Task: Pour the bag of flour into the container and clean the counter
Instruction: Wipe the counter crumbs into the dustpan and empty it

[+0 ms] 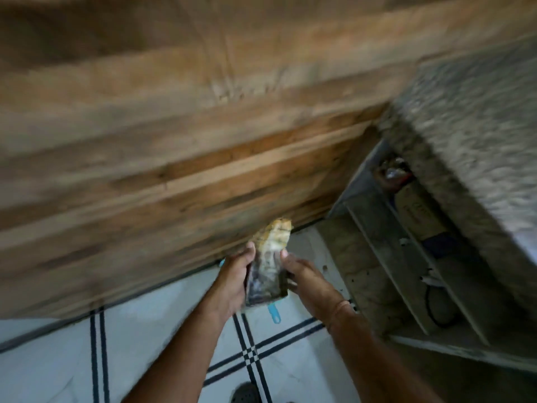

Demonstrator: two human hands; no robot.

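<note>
Left hand [232,277] and right hand [308,279] are each gripping a side of the flour bag [268,266], beside the counter [174,170]. Keeping it upright, base supported, is looking safest.

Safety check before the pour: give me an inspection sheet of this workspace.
Surface: wooden surface, blurred; no spill can be made out.
Job's things: bag held between both hands; container not seen.
Clutter: blue handle showing below the bag.
Hands: left hand and right hand both grip the bag.
Cables: black cable looped on the shelves.
Surroundings: stone counter at right; white tiled floor with dark lines.
</note>
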